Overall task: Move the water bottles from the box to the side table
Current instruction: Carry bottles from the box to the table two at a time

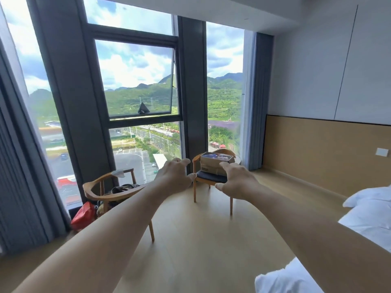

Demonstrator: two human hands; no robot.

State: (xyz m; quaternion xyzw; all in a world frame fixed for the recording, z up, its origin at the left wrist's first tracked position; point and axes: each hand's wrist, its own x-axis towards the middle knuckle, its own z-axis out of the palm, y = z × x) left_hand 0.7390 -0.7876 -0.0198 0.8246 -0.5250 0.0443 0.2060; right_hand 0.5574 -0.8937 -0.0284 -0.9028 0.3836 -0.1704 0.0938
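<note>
Both arms are stretching forward, the left hand point(174, 176) and right hand point(237, 182) spreading loosely, gripping nothing; the box point(213, 163) of bottles point(222, 156) is sitting on the far chair point(208, 179), well apart from them.

This looked like a hotel room high up in a tall building. A bed point(372, 216) with white sheets sat at the right. Two wooden chairs point(112, 193) stood on a pale wood floor point(201, 240) by big windows point(135, 81) with grey curtains point(19, 176). Far below were a road, a car park and green hills. The wall point(317, 70) was plain, with a small white plate, maybe a switch point(382, 152).
</note>
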